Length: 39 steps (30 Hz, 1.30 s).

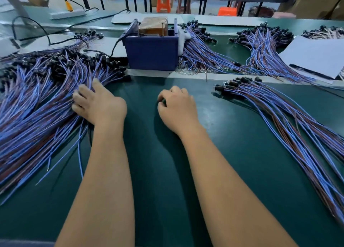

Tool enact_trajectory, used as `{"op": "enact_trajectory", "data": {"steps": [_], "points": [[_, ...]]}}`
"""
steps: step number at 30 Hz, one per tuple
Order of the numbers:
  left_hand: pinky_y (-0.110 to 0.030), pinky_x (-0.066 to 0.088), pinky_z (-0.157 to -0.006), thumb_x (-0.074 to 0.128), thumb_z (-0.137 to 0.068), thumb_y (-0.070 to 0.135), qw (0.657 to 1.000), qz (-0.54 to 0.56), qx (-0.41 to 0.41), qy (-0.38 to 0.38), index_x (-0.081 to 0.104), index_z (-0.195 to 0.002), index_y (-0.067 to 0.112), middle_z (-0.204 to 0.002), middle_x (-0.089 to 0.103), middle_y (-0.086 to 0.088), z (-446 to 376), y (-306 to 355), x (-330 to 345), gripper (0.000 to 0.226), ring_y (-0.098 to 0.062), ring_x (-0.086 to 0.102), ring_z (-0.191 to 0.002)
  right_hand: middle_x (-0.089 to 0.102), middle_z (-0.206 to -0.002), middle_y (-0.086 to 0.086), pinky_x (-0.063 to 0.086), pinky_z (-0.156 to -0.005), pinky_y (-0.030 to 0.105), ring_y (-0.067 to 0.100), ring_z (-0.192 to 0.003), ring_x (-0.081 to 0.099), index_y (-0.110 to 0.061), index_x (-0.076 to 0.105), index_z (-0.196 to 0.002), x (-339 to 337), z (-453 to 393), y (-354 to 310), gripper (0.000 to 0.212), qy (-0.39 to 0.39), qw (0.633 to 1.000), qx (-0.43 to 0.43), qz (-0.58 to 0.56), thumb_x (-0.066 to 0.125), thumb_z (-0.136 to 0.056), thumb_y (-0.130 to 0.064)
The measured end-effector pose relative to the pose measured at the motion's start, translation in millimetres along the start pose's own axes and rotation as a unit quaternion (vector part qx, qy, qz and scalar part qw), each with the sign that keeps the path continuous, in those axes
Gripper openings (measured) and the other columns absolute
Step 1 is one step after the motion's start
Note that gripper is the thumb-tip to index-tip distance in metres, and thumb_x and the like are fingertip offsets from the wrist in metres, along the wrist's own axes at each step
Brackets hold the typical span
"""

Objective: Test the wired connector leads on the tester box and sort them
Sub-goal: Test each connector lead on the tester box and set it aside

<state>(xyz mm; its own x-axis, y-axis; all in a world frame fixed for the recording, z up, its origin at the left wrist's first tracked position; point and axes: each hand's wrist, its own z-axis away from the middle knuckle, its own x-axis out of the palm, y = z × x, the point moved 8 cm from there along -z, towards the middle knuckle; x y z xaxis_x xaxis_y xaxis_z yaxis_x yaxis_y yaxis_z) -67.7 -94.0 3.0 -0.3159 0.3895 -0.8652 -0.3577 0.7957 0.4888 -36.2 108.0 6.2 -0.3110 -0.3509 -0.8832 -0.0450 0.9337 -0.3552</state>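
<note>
While the blue tester box holds a brown block, left grip rests released on leads, right grip clenched.

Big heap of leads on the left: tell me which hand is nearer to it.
Left. The left hand rests on the heap of leads, fingers among the wires; the right hand sits apart on the bare green mat.

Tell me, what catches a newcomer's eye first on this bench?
The big heap of blue and brown wired leads on the left, with the left hand resting on it. Behind the hands stands a blue tester box. A neater bundle of leads fans along the right, while the right hand curls on the green mat.
</note>
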Motion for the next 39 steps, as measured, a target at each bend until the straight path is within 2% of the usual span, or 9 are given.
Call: {"op": "enact_trajectory", "data": {"steps": [3,12,17,21,26,29,32,35,39], "points": [[-0.05,0.022,-0.109,0.053,-0.084,0.011,1.0,-0.004,0.001,0.014,0.032,-0.145,0.013,-0.148,0.024,-0.016,-1.3,0.8,-1.9,0.065,-0.039,0.022,-0.135,0.054,-0.109,0.003,0.033,-0.084,0.036,0.027,-0.104,0.044,-0.021,0.063,-0.106,0.7,0.5,-1.5,0.021,-0.001,1.0,0.006,-0.007,0.047,-0.092,-0.024],[-0.049,0.027,-0.097,0.054,-0.087,0.014,0.998,-0.036,0.029,0.03,0.072,-0.11,0.023,-0.132,0.04,-0.013,0.7,3.8,-2.6,0.031,-0.038,0.029,-0.124,0.054,-0.108,-0.001,0.03,-0.083,0.033,0.022,-0.101,0.041,-0.023,0.065,-0.106,0.7,2.2,3.8,0.022,-0.014,0.998,0.021,-0.051,0.046,-0.094,-0.025],[-0.042,0.032,-0.085,0.052,-0.088,0.014,0.987,-0.043,0.152,0.043,0.07,-0.112,0.018,-0.128,0.055,-0.009,19.0,39.3,8.0,0.03,-0.036,0.039,-0.119,0.054,-0.108,-0.002,0.028,-0.083,0.031,0.021,-0.105,0.042,-0.024,0.065,-0.106,0.7,2.8,4.6,0.024,-0.015,0.997,0.025,-0.07,0.045,-0.094,-0.024],[-0.035,0.035,-0.068,0.049,-0.086,0.004,0.981,0.047,0.188,0.006,0.064,-0.114,0.018,-0.114,0.064,-0.005,21.3,46.6,14.6,0.035,-0.031,0.057,-0.102,0.057,-0.114,0.001,0.033,-0.089,0.034,0.023,-0.109,0.045,-0.024,0.053,-0.13,-1.8,4.4,5.5,0.037,-0.01,0.995,0.026,-0.095,0.048,-0.093,-0.02],[-0.033,0.041,-0.069,0.05,-0.072,-0.004,0.945,0.135,0.285,-0.084,0.061,-0.073,0.037,-0.098,0.062,-0.01,37.6,67.4,21.2,0.042,-0.03,0.054,-0.094,0.043,-0.135,0.006,0.03,-0.099,0.036,0.027,-0.121,0.038,-0.025,0.031,-0.15,-5.6,4.3,3.7,0.063,0.004,0.998,0.015,-0.058,0.049,-0.091,-0.012],[-0.032,0.044,-0.08,0.057,-0.068,-0.005,0.927,0.141,0.328,-0.11,0.061,-0.073,0.038,-0.096,0.054,-0.01,48.4,78.7,24.7,0.044,-0.031,0.052,-0.09,0.045,-0.14,0.005,0.022,-0.102,0.037,0.026,-0.129,0.036,-0.023,0.055,-0.135,-7.4,4.6,5.3,0.043,0.013,0.999,0.015,0.033,0.048,-0.092,-0.02],[-0.029,0.034,-0.079,0.061,-0.07,-0.001,0.937,0.139,0.318,-0.036,0.068,-0.083,0.031,-0.082,0.05,0.006,49.1,77.0,15.1,0.035,-0.028,0.051,-0.091,0.063,-0.109,0.001,0.02,-0.087,0.037,0.025,-0.108,0.05,-0.021,0.066,-0.107,-14.8,7.1,-1.7,0.026,0.046,0.992,-0.016,0.113,0.044,-0.093,-0.022],[-0.031,0.022,-0.088,0.072,-0.074,0.014,0.948,0.099,0.3,0.036,0.067,-0.102,0.03,-0.109,0.06,0.007,46.9,73.9,7.8,0.032,-0.025,0.04,-0.115,0.068,-0.102,0.004,0.026,-0.074,0.036,0.03,-0.095,0.059,-0.017,0.063,-0.107,-21.5,9.1,3.2,0.024,0.051,0.997,0.017,0.058,0.043,-0.094,-0.013],[-0.039,0.022,-0.105,0.074,-0.069,0.02,0.927,0.128,0.351,0.047,0.061,-0.119,0.036,-0.142,0.041,0.006,61.5,84.1,-1.3,0.054,-0.027,0.029,-0.129,0.064,-0.104,0.01,0.026,-0.061,0.032,0.028,-0.078,0.045,-0.012,0.057,-0.112,-41.7,14.8,40.1,0.024,0.11,0.975,0.181,-0.064,0.039,-0.096,-0.008]]}}
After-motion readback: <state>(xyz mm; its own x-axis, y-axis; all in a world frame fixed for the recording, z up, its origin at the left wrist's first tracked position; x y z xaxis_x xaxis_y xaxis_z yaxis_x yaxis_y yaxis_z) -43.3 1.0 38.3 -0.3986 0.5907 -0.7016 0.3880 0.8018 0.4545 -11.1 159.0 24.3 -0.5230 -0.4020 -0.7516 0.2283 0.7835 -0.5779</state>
